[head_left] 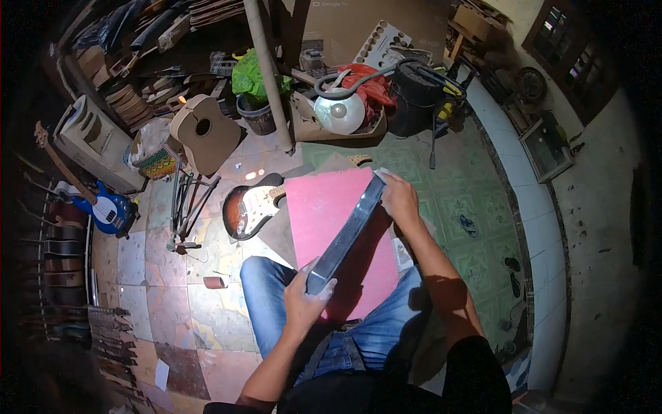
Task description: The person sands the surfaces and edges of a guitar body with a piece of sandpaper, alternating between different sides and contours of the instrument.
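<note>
A long dark grey bar (pixel 348 238), with a shiny streak along its face, slants across my lap. My left hand (pixel 305 298) is closed round its near, lower end. At the far, upper end my right hand (pixel 400 198) grips it. Beneath the bar, a large pink sheet (pixel 316 210) spreads over my legs and reaches out ahead. Close by on the left lies a sunburst electric guitar (pixel 241 212) with a white pickguard, its neck partly hidden by the sheet. What the bar is made of, I cannot tell.
An unfinished acoustic guitar body (pixel 219 148), a blue bass (pixel 107 207) and a metal stand (pixel 185 214) are to the left. A pole (pixel 267 76) rises ahead beside a bucket (pixel 256 114). A black drum (pixel 414 103) and a white globe (pixel 343 123) stand beyond the sheet.
</note>
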Demonstrator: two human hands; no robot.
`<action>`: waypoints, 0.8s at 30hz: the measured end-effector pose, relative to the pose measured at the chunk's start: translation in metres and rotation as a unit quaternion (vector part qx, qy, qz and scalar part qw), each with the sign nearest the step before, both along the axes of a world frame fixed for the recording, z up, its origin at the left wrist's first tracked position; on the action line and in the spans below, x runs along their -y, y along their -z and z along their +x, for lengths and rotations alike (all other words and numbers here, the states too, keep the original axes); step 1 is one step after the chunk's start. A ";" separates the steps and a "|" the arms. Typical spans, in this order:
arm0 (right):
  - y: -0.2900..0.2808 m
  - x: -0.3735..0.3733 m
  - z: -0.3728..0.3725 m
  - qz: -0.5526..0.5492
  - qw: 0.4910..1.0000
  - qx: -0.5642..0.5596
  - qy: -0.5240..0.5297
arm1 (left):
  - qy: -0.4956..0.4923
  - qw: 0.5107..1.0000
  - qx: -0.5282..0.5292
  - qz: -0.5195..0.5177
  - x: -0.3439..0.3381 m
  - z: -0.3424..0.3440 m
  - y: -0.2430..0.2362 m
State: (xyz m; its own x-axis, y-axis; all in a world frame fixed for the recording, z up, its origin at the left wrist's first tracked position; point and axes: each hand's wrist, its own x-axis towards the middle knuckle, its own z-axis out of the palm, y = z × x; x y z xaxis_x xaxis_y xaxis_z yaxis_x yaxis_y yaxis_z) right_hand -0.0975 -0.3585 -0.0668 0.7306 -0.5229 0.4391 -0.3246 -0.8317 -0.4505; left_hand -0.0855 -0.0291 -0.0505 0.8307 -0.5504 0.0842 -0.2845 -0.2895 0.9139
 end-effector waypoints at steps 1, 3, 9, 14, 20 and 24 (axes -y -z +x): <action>0.002 -0.007 -0.001 0.000 1.000 0.001 0.000 | -0.004 1.000 -0.003 0.001 -0.002 -0.001 0.001; 0.005 -0.031 -0.009 -0.066 0.991 -0.013 -0.111 | -0.010 1.000 -0.006 0.002 -0.004 0.000 0.001; -0.004 -0.013 -0.011 -0.060 0.997 0.009 -0.055 | 0.003 1.000 -0.006 0.003 0.001 -0.005 -0.003; 0.009 -0.053 -0.025 -0.061 0.980 0.014 -0.190 | -0.006 1.000 -0.012 0.005 -0.005 -0.002 0.001; 0.006 -0.031 -0.023 -0.100 0.989 0.045 -0.100 | 0.003 1.000 -0.006 0.016 0.000 -0.006 -0.003; 0.012 -0.059 -0.035 -0.104 0.987 0.005 -0.121 | -0.001 1.000 -0.013 0.012 -0.003 -0.004 -0.001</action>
State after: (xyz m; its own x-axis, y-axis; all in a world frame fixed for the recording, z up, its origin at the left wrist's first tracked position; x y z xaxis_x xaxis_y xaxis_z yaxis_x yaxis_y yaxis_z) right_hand -0.1330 -0.2992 -0.0785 0.8176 -0.2307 0.5275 -0.1008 -0.9594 -0.2633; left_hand -0.0894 -0.0263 -0.0492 0.8334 -0.5503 0.0498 -0.2605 -0.3118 0.9137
